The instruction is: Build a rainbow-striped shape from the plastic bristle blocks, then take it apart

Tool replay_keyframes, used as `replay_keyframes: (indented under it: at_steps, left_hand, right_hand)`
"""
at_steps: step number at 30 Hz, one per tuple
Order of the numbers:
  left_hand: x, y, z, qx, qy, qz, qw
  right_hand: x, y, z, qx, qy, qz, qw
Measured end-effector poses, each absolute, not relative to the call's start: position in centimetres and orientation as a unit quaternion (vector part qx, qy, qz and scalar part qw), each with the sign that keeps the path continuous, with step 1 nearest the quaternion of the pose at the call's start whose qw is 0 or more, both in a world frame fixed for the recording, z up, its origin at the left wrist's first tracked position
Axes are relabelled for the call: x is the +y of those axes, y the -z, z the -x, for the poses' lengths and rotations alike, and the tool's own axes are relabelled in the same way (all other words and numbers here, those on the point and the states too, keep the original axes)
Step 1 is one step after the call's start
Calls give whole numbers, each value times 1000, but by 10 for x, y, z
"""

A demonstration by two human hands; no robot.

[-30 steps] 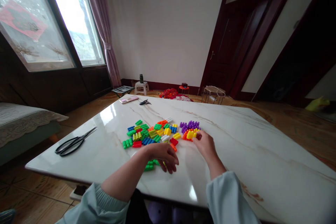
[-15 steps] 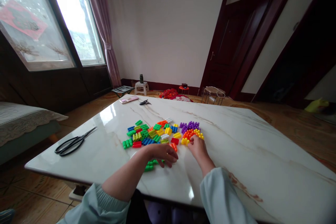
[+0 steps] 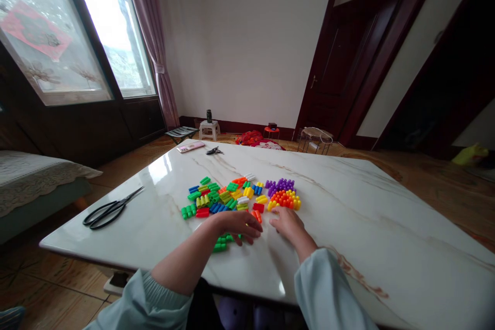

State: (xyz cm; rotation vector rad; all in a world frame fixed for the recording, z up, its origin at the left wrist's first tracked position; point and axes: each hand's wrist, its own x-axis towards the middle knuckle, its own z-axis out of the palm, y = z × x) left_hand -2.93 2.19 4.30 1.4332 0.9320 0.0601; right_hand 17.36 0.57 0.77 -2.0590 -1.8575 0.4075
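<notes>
My left hand (image 3: 240, 224) hovers over the front of a pile of coloured plastic blocks, fingers loosely apart and nothing in them. Partly behind it lie several green blocks (image 3: 220, 246). My right hand (image 3: 289, 224) is just in front of a yellow and orange cluster of blocks (image 3: 284, 198); its forefinger and thumb are apart with nothing visible between them. Beyond that cluster sits a group of purple blocks (image 3: 279, 185). Between the hands are an orange block (image 3: 257, 215) and a red block (image 3: 258, 207). The mixed pile (image 3: 216, 198) spreads to the left.
Black-handled scissors (image 3: 112, 211) lie on the left of the white marble-patterned table (image 3: 367, 216). Near the far edge are a pink flat object (image 3: 191, 147) and a small dark tool (image 3: 214, 150). Stools (image 3: 209, 129) stand on the floor behind.
My right hand has drawn back slightly toward me from the yellow blocks, and its fingers have come apart. My left hand stays nearly in place.
</notes>
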Motion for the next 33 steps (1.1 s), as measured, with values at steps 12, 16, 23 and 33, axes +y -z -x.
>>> replay_keyframes:
  at_steps: [12, 16, 23, 33]
  left_hand:
    - [21, -45, 29, 402, -14, -649, 645]
    - [22, -45, 29, 399, -10, -652, 644]
    - [28, -42, 30, 386, 17, -659, 645]
    - [27, -45, 31, 372, -83, -644, 663]
  right_hand:
    - [3, -14, -169, -655, -178, 721, 138]
    - [0, -20, -165, -664, -194, 710, 133]
    - [-7, -40, -155, -672, -197, 708, 90]
    - [-16, -47, -145, -683, -165, 704, 106]
